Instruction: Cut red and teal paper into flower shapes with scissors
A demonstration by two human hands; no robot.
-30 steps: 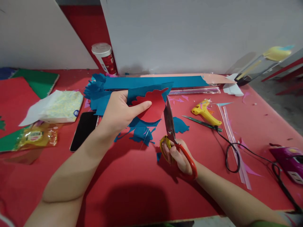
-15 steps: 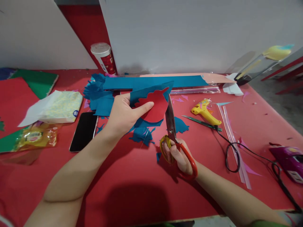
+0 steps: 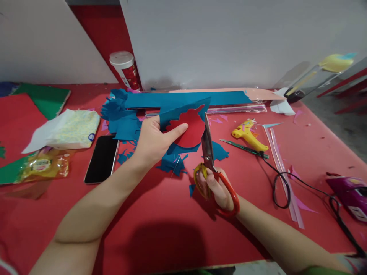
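Note:
My left hand pinches a blue paper sheet with a red cut-out shape laid on it, holding both above the table. My right hand grips red-and-yellow-handled scissors, its fingers through the loops. The blades point away from me and run along the right edge of the red shape, touching the paper. Blue paper offcuts lie on the red table under the held sheet.
A black phone, a tissue pack and a snack packet lie at the left. A yellow glue gun with a black cord, a green pen, clear strips and a purple device lie right. A paper cup and long blue and pink sheets sit at the back.
My left hand has carried the blue and red paper slightly to the right. The scissors have crept forward along the red shape's edge.

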